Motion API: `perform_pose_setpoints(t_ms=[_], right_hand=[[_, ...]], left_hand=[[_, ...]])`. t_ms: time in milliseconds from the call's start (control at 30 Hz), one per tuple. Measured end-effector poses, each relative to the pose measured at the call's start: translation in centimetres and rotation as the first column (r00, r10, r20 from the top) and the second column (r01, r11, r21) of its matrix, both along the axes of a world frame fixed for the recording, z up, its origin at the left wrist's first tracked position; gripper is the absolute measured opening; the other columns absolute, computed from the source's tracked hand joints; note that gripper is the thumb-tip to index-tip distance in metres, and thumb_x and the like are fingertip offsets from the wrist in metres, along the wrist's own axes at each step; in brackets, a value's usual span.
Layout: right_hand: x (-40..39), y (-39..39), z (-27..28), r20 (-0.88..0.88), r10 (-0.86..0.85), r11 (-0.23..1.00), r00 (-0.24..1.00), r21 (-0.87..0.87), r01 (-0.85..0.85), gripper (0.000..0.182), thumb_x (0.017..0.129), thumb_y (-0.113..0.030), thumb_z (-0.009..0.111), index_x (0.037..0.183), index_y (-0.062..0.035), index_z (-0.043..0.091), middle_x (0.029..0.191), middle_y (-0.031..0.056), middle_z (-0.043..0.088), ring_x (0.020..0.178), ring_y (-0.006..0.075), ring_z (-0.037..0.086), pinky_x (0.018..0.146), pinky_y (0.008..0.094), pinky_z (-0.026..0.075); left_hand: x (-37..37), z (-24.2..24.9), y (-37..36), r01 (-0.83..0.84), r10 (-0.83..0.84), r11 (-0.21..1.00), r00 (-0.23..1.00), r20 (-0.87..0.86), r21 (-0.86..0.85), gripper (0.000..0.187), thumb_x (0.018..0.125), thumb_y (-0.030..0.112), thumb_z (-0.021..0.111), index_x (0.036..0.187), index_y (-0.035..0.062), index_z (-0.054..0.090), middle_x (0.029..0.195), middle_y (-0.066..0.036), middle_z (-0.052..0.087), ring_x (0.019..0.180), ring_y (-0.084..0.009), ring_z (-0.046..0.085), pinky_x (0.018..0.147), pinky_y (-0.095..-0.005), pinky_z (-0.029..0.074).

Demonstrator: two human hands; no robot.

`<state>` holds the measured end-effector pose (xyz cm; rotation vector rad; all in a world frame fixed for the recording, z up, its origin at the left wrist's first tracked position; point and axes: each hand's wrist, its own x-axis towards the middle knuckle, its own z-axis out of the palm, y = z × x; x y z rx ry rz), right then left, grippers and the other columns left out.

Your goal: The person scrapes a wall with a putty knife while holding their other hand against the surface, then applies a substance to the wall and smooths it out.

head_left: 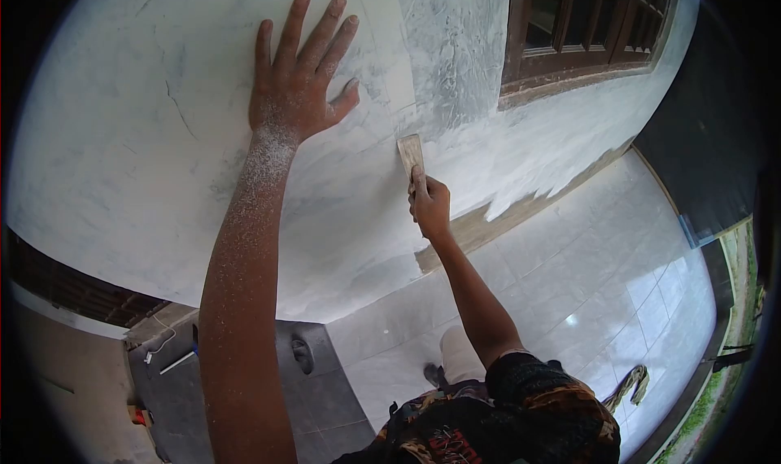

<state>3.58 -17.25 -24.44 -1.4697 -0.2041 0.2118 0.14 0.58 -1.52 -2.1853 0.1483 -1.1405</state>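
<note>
"While the left hand (297,98) spreads its fingers wide, palm toward the white-smeared wall (106,155), what occupies the right hand (431,207)?"

"A flat scraper (412,151). The fingers are closed round it, and its broad end points up at the wall, below and left of the window (582,20) in this view."

"Any containers?"

"Low on the left sits a small box-like thing (137,415) with something red in or on it. It's too small to tell which."

"And what's hidden?"

"The scraper's lower part, inside the grip, and the left palm. I can't tell whether the scraper's edge touches the wall. White powder clearly coats the left wrist, though the forearm runs out of frame at the bottom. The window is cut off at the top."

"Anything else unclear?"

"A dark, shoe-like thing (302,355) on the grey tiles (333,399), and a crumpled, cloth-like bundle (632,385) on the pale floor (553,293)."
</note>
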Motion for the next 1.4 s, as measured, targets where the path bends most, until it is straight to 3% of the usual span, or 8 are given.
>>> perform_pose_setpoints(t_ms=[100,367,467,600,1000,1100,1200,1400], right_hand=[[1.2,0.6,1.7,0.129,-0.024,0.994,0.991,0.107,0.01,0.056,0.102,-0.041,0.052,0.063,-0.0008,0.054,0.051,0.0004,0.046,0.047,0.0078,0.043,0.045,0.0281,0.035],[0.6,0.1,-0.6,0.04,-0.012,0.999,0.999,0.032,0.01,0.053,0.102,-0.044,0.05,0.064,-0.006,0.049,0.049,-0.0024,0.04,0.038,0.0057,0.037,0.034,0.0247,0.028],[1.5,1.0,1.2,0.163,-0.008,0.979,0.987,0.2,-0.025,0.054,0.101,-0.045,0.051,0.064,-0.0059,0.05,0.048,-0.0025,0.039,0.037,0.0059,0.036,0.033,0.0249,0.027],[0.3,-0.2,-0.8,0.022,-0.006,1.0,1.0,0.0,0.006,0.057,0.102,-0.043,0.051,0.064,0.0007,0.055,0.051,0.0011,0.046,0.045,0.0084,0.043,0.044,0.0288,0.035],[1.1,0.0,0.3,0.116,-0.047,0.999,0.992,0.013,0.046,0.055,0.102,-0.039,0.05,0.065,0.0012,0.055,0.052,0.0017,0.044,0.049,0.0085,0.042,0.047,0.0298,0.035],[2.2,0.6,0.7,0.209,-0.049,0.985,0.977,0.172,0.012,0.054,0.102,-0.044,0.05,0.065,-0.0046,0.052,0.048,-0.0017,0.041,0.038,0.0063,0.039,0.035,0.0248,0.03],[0.7,0.0,-1.1,0.112,-0.043,0.999,0.993,0.024,0.041,0.053,0.102,-0.043,0.05,0.065,-0.0054,0.051,0.049,-0.0017,0.042,0.038,0.0065,0.039,0.035,0.0247,0.03],[1.5,0.4,1.2,0.137,-0.026,0.992,0.99,0.129,0.008,0.054,0.101,-0.041,0.051,0.065,-0.0022,0.053,0.05,0.0005,0.045,0.043,0.0074,0.042,0.04,0.0271,0.033]], left_hand=[[0.0,-0.1,-0.1,-0.012,0.012,1.0,1.0,0.002,-0.002,0.088,0.077,0.056,0.068,0.153,0.0318,0.031,0.163,0.005,0.017,0.151,-0.0272,0.011,0.116,-0.0624,0.018],[0.0,0.0,0.0,0.003,-0.003,1.0,1.0,-0.002,-0.008,0.088,0.077,0.057,0.067,0.153,0.0329,0.03,0.164,0.006,0.015,0.151,-0.0265,0.011,0.116,-0.0619,0.018],[-0.1,-0.4,-0.1,-0.018,0.018,1.0,1.0,0.0,-0.006,0.088,0.077,0.057,0.067,0.153,0.033,0.029,0.164,0.005,0.015,0.151,-0.0265,0.011,0.116,-0.0619,0.019],[0.0,0.0,0.0,-0.006,0.006,1.0,1.0,0.006,-0.002,0.087,0.078,0.057,0.067,0.153,0.0329,0.03,0.164,0.005,0.015,0.151,-0.0267,0.01,0.115,-0.062,0.021],[0.0,0.0,0.0,0.014,-0.014,1.0,1.0,0.008,0.0,0.087,0.078,0.056,0.067,0.153,0.0319,0.03,0.163,0.005,0.016,0.151,-0.0267,0.011,0.116,-0.0619,0.02],[-0.1,0.0,-0.3,-0.047,0.047,0.999,0.999,-0.009,-0.003,0.087,0.078,0.056,0.067,0.153,0.0314,0.03,0.163,0.004,0.016,0.151,-0.0271,0.011,0.116,-0.0617,0.019],[-0.1,0.0,-0.2,-0.02,0.02,1.0,1.0,-0.006,0.002,0.086,0.078,0.056,0.067,0.153,0.0307,0.031,0.163,0.004,0.017,0.151,-0.0275,0.011,0.116,-0.0615,0.018],[-0.2,0.1,-0.4,-0.054,0.054,0.999,0.998,-0.016,-0.001,0.086,0.078,0.055,0.067,0.153,0.0305,0.031,0.163,0.004,0.017,0.151,-0.0278,0.011,0.117,-0.0617,0.018]])
